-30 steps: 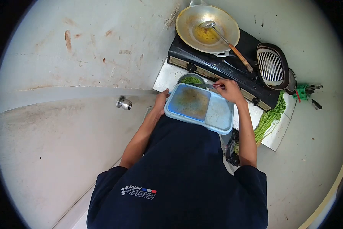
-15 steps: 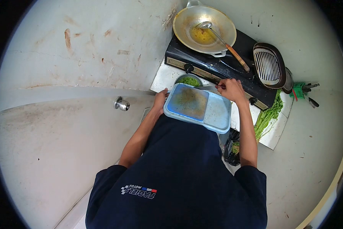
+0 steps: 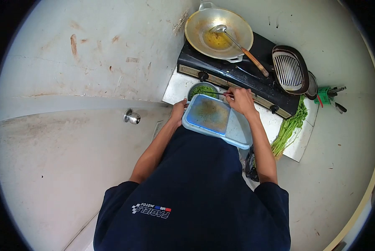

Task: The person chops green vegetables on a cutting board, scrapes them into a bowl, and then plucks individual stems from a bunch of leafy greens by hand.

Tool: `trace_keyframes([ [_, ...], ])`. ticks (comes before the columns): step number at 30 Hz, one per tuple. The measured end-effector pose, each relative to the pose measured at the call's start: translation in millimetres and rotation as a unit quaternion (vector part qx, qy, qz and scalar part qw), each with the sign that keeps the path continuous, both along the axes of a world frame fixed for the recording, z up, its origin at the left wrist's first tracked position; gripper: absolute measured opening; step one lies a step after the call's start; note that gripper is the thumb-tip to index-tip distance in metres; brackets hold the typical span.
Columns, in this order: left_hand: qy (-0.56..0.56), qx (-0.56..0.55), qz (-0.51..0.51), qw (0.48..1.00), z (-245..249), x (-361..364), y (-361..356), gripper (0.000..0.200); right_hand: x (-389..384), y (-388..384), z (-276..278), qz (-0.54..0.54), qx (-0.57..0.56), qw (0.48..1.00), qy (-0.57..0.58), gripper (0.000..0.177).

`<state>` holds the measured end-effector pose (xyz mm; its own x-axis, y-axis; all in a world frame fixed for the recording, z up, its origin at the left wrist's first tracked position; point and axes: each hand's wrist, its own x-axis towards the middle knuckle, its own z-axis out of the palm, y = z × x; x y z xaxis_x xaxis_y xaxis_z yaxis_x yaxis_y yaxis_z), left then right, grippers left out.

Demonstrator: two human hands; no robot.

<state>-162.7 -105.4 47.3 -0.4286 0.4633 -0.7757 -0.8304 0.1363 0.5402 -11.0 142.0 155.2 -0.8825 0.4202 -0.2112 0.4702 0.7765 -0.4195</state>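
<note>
My left hand (image 3: 178,112) is closed on the left edge of a light blue cutting board (image 3: 239,130), which has a darker, stained blue panel. The board is held in front of my shirt, at the counter's edge. In my right hand (image 3: 241,100) is a knife (image 3: 214,93), its blade pointing left over a round bowl. That bowl (image 3: 190,93) stands just beyond the board and contains finely chopped greens (image 3: 204,89). No food pieces can be made out on the board.
A black gas stove (image 3: 225,69) carries a wok (image 3: 195,35) with a wooden-handled spatula (image 3: 254,60) and yellow oil. A grill pan (image 3: 288,69) sits at right. Leafy stems (image 3: 288,129) lie on the counter, near a green utensil basket (image 3: 323,96) and black plastic bag (image 3: 251,167).
My right hand has moved left with the knife, bringing the blade over the bowl of greens. The board has shifted slightly, and the whole view has moved a little.
</note>
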Motion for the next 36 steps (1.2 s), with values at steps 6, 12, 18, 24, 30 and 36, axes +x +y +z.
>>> trace_keyframes([
  [6, -0.006, -0.002, -0.015, 1.000, -4, 1, 1, 0.040, 8, 12, 15, 0.015, -0.016, 0.999, -0.032, 0.024],
  [12, 0.019, -0.007, -0.020, 1.000, 4, 9, 8, 0.039, 6, 9, 11, 0.025, -0.008, 0.999, -0.025, 0.022],
  [18, 0.015, 0.002, -0.007, 1.000, 0, 7, 7, 0.036, 7, 10, 1, -0.001, -0.006, 1.000, 0.021, 0.022],
  [24, 0.018, -0.003, -0.003, 1.000, -1, 10, 5, 0.034, 13, 13, 8, 0.008, -0.054, 0.998, -0.029, 0.023],
  [30, 0.009, -0.006, -0.012, 1.000, 5, 9, 2, 0.038, 15, 3, -9, -0.005, -0.029, 0.999, 0.013, 0.022],
  [36, 0.019, -0.015, -0.009, 1.000, 8, 9, -1, 0.039, 15, 0, -12, -0.044, -0.054, 0.997, 0.037, 0.022],
])
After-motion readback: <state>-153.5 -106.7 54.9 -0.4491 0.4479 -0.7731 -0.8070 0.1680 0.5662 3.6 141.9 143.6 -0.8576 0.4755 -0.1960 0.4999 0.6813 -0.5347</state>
